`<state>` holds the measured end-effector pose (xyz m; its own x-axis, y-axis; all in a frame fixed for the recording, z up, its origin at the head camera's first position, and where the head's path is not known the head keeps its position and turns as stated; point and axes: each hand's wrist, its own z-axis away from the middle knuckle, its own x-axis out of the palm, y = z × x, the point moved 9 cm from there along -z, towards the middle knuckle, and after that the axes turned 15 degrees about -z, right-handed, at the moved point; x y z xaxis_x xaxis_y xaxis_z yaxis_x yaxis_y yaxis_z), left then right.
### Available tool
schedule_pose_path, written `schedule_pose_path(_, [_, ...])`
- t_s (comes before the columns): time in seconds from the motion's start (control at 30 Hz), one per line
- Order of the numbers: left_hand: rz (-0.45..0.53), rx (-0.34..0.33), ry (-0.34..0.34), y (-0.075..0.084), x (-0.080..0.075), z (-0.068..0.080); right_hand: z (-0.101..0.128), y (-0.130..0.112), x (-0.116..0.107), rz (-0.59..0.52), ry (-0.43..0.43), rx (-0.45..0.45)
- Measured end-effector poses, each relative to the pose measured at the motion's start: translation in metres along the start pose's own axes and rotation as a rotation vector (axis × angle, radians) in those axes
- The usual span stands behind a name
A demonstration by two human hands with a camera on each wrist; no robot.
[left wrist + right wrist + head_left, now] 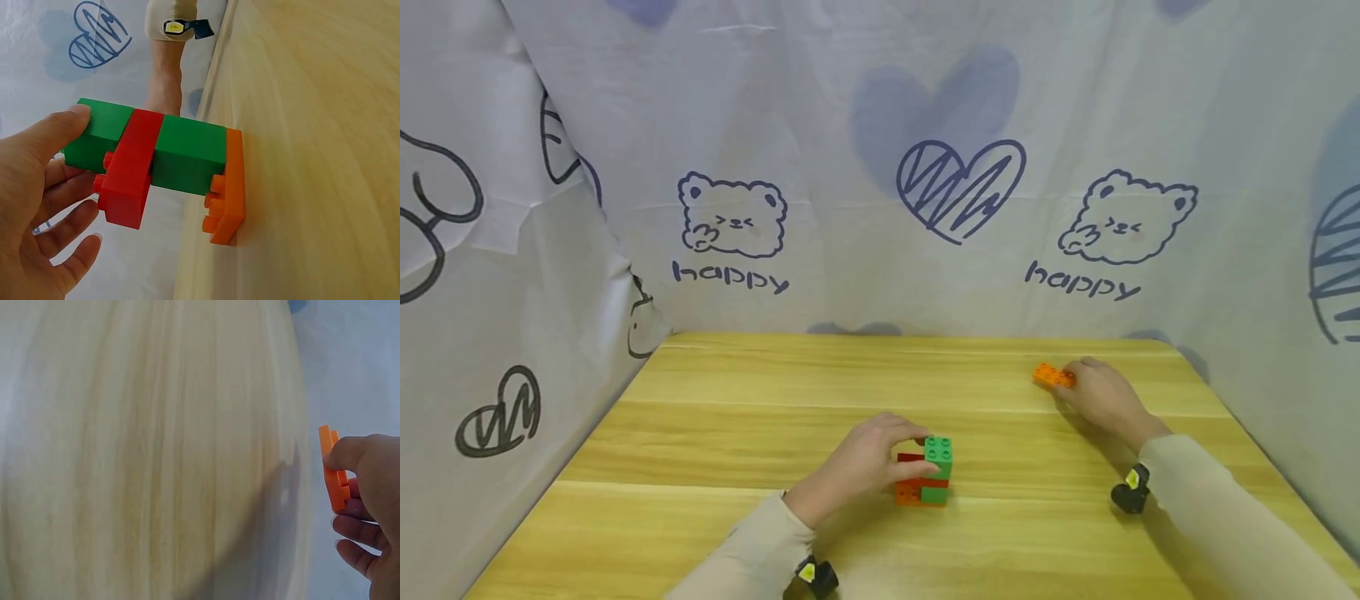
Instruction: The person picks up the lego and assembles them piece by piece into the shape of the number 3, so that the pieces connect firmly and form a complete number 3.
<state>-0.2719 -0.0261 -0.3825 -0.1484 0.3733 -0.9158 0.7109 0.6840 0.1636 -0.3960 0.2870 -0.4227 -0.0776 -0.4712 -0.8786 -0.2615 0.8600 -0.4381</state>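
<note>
A toy-brick stack [936,471] stands near the middle of the table. From bottom to top it has a flat orange brick [234,187], a green block [190,153], a longer red brick [134,165] and another green block [103,131]. My left hand [876,454] holds that top green block between thumb and fingers. Farther back on the right, my right hand [1108,404] pinches a flat orange brick [1052,375] by one end. In the right wrist view, thumb and fingers grip this orange brick [334,469], tilted on edge in that picture, above the table.
The wooden table [737,417] has light yellow grain. A white cloth [842,250] with drawn hearts and bears hangs behind its back edge and along both sides. Black wrist cameras sit on the left cuff [816,575] and the right cuff [1131,490].
</note>
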Motion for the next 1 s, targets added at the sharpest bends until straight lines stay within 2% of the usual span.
schedule_pose_path(0.17, [0.025,-0.041,-0.075,-0.002,0.002,-0.002,0.003,-0.014,-0.004,-0.009,-0.004,-0.025])
schedule_pose_path(0.37, [0.068,-0.052,-0.125,-0.005,0.005,-0.003,0.005,-0.032,-0.009,0.0,-0.004,-0.08])
schedule_pose_path(0.67, [0.075,-0.024,-0.152,-0.005,0.006,-0.006,0.013,-0.062,-0.019,0.016,0.015,-0.154])
schedule_pose_path(1.0, [0.104,-0.03,-0.172,-0.005,0.006,-0.008,0.025,-0.098,-0.026,0.003,0.033,-0.248])
